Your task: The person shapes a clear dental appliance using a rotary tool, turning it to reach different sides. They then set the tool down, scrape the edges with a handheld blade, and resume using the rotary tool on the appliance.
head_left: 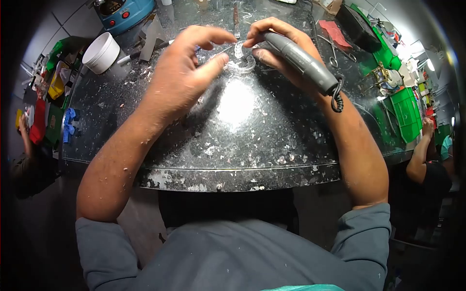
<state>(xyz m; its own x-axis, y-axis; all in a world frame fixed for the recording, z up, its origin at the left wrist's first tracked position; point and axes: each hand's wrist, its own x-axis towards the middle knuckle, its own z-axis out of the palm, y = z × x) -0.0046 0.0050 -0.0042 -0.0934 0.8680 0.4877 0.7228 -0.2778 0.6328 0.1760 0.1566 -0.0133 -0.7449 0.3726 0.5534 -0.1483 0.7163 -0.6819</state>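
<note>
My right hand (306, 42) is wrapped around a dark grey rotary handpiece (302, 62), whose coiled cord hangs off the rear end by my wrist. Its working tip is hidden behind my fingers. My left hand (182, 70) hovers across from it, thumb and fingers apart with nothing between them. In the gap between both hands lie clear, curved dental trays (242, 67) on the speckled black bench (213, 145). A narrow metal spatula (236, 22) lies just beyond them.
A white tub (101, 52) and a blue machine (127, 14) stand at the back left. On the right are red paper (335, 35), scissors (334, 59), an articulator (383, 77) and a green tray (405, 111). Other people's arms (421, 150) show at both sides.
</note>
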